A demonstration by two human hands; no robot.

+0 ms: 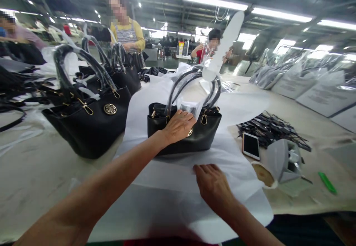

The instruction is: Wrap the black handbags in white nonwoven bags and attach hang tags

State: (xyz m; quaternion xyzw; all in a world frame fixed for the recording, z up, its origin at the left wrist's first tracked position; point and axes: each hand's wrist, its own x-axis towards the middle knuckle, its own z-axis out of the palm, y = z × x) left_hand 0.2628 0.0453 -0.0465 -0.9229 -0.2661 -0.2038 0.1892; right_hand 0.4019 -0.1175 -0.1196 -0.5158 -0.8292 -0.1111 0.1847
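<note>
Just beyond the curled right hand (pixel 213 183), a black handbag (pixel 204 136) touches the left hand (pixel 180 126), both grips unclear.

Phone (pixel 251 146), green tool (pixel 327 182) on table (pixel 303 203).

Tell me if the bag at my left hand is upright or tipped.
Upright: the black bag stands on the white paper, its handles arching above it.

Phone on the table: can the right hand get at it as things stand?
Likely yes: only the white sheet appears between the right hand and the phone, which lies uncovered.
</note>
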